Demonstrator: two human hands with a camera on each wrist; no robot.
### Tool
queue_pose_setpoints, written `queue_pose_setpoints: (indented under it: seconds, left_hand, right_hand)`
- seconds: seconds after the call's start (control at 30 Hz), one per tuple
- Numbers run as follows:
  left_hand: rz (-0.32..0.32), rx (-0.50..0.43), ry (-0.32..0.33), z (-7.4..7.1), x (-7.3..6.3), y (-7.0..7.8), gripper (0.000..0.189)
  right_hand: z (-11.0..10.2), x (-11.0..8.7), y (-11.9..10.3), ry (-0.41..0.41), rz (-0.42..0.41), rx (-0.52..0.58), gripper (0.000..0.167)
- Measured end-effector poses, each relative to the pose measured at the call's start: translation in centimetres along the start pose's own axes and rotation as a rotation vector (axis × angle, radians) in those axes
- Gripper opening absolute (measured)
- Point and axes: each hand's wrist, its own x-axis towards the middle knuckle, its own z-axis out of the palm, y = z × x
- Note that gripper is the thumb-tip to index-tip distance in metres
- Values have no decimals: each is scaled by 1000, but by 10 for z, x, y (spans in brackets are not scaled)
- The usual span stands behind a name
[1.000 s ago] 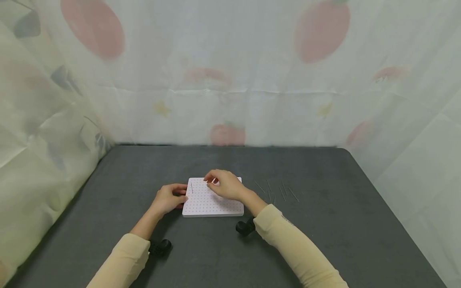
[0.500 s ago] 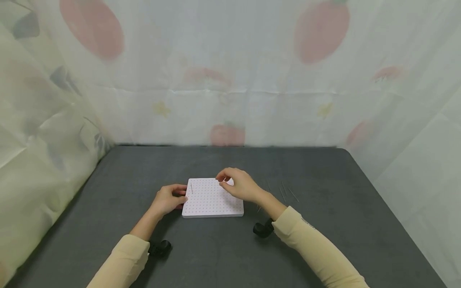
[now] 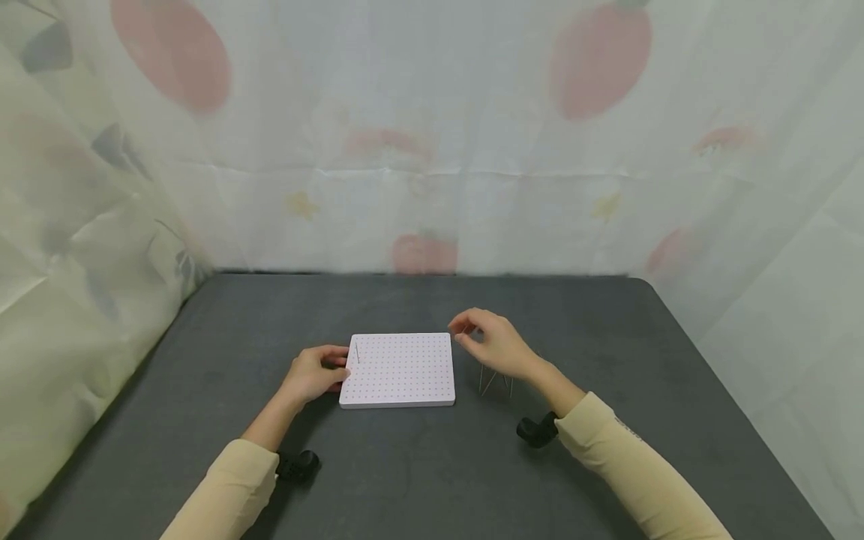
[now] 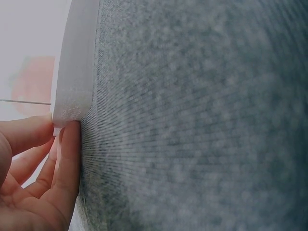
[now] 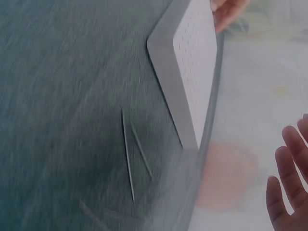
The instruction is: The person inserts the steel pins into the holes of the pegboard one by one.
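Observation:
A white board (image 3: 401, 375) with a grid of small holes lies on the dark table. My left hand (image 3: 313, 376) holds its left edge, the thumb (image 4: 29, 132) against the top edge and the other fingers along the side. One thin metal rod (image 3: 358, 352) stands up from the board near its upper left corner; the left wrist view shows this rod (image 4: 24, 101) sticking straight out. Beyond the board's right edge, my right hand (image 3: 496, 345) hovers with loosely bent fingers, and I see nothing in it. Several thin rods (image 3: 496, 382) lie beneath it, partly hidden by the hand and forearm.
The dark table (image 3: 405, 480) reaches back to a pale curtain (image 3: 486, 217) with fruit prints. More curtain hangs along the left and right sides. Each wrist carries a black camera (image 3: 536, 433). In the right wrist view, loose rods (image 5: 127, 159) lie close to the board's edge.
My right hand has moved right, from above the board to above the loose rods, and its fingers have loosened. The left hand and the board stay nearly where they were.

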Motion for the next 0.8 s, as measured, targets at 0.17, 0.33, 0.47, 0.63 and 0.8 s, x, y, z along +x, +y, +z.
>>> queue_pose_setpoints:
  seconds: [0.17, 0.33, 0.47, 0.63, 0.8]
  left_hand:
    - [-2, -5, -7, 1, 0, 0, 45]
    - [3, -2, -4, 3, 0, 0, 45]
    - [7, 3, 2, 3, 0, 0, 45]
    - [11, 1, 4, 3, 0, 1, 45]
    - [8, 0, 7, 2, 0, 0, 45]
  right_hand:
    - [-16, -10, 12, 39, 39, 17, 17]
    - [-32, -21, 25, 66, 103, 12, 17]
    - [-41, -30, 34, 90, 148, 13, 18]
    - [-47, -40, 45, 111, 196, 8, 18]
    - [-48, -51, 53, 113, 229, -13, 20]
